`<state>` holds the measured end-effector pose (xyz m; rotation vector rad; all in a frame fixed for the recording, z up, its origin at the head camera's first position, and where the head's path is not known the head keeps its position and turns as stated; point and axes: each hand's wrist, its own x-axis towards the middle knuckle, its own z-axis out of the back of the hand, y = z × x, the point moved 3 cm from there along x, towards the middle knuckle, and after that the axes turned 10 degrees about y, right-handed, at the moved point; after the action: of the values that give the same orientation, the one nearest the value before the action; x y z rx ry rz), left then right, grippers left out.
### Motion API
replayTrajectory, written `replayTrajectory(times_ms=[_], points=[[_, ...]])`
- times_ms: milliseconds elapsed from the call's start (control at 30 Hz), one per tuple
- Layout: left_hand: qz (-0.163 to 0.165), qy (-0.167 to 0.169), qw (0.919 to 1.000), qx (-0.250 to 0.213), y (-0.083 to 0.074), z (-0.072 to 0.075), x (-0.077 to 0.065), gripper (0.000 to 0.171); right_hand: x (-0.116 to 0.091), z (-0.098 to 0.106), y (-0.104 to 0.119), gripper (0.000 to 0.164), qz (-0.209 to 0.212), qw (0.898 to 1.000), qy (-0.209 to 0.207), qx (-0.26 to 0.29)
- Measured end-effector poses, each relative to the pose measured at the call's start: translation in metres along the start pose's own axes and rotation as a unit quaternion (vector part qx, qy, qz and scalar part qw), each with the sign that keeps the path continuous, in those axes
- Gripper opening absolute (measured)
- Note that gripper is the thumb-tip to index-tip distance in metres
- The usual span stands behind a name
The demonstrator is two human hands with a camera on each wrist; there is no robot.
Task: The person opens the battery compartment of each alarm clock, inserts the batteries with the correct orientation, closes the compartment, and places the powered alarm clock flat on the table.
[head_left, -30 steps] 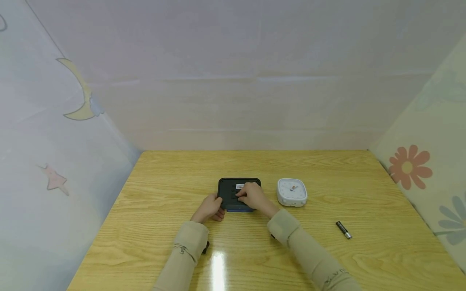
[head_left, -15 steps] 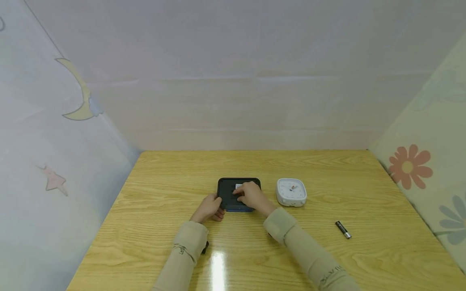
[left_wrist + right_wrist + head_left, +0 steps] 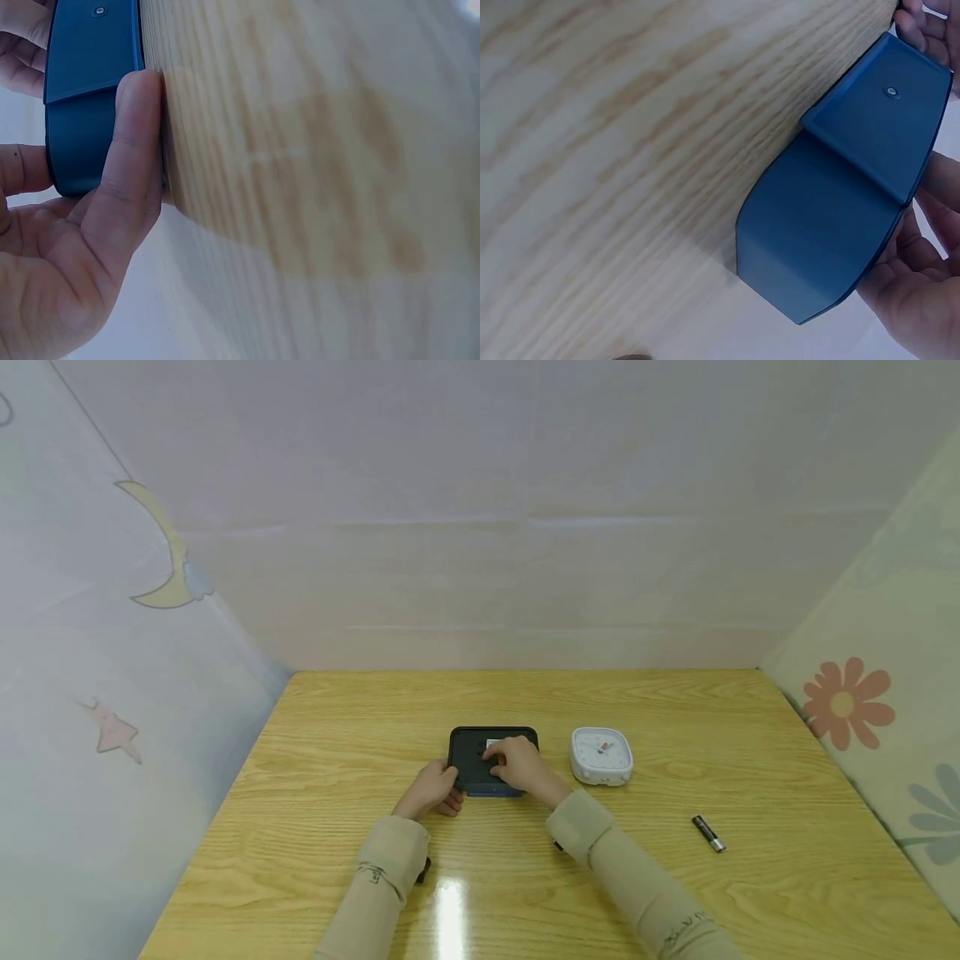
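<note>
Left hand (image 3: pixel 431 787) clamps black rectangular plastic case (image 3: pixel 468 749); right hand (image 3: pixel 522 765), thumb and forefinger apart, apparently works its top, next requiring firm bracing.

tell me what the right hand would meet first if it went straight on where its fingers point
Most likely the dark box: its upper face lies beneath the fingers of the right hand. Whether they touch it is unclear.
</note>
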<state>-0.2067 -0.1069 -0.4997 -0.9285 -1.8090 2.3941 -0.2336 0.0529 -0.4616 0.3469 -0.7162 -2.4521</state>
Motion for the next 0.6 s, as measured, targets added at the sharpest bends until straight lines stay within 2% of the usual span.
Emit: replayTrajectory(times_ms=[300, 467, 600], points=[[0.001, -0.002, 1.0, -0.001, 0.001, 0.0, 0.0, 0.033, -0.005, 0.002, 0.0, 0.018, 0.013, 1.0, -0.014, -0.002], [0.0, -0.003, 1.0, -0.001, 0.0, 0.0, 0.002, 0.034, -0.01, 0.003, -0.003, 0.019, 0.023, 0.999, -0.032, 0.017], [0.0, -0.003, 1.0, 0.001, 0.0, -0.001, 0.003, 0.034, -0.014, 0.004, -0.009, 0.018, 0.01, 0.999, -0.038, 0.029]])
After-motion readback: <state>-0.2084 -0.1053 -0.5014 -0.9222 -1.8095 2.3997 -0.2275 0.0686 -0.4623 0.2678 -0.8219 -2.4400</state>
